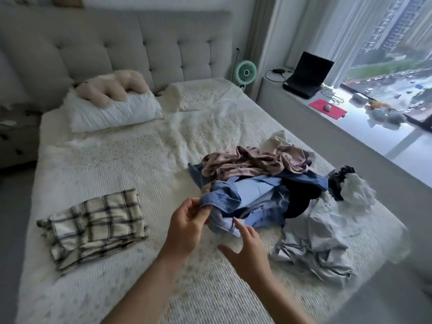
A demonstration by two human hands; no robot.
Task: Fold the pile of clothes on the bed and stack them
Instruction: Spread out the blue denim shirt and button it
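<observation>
A heap of unfolded clothes lies on the right half of the bed (121,160). On its near side is a blue denim shirt (252,202). My left hand (187,220) pinches the shirt's left edge between thumb and fingers. My right hand (245,246) hovers just below the shirt with fingers spread and holds nothing. Behind the shirt sit a pink patterned garment (252,162) and a dark navy piece (301,197). A light grey garment (325,239) is crumpled at the right. One folded plaid garment (93,225) rests flat on the left side of the bed.
A white and black bundle (350,185) lies near the bed's right edge. Two pillows (112,108) and a plush toy (109,87) are at the headboard. A windowsill on the right carries a laptop (306,73), a red mat (327,108) and a small fan (245,72).
</observation>
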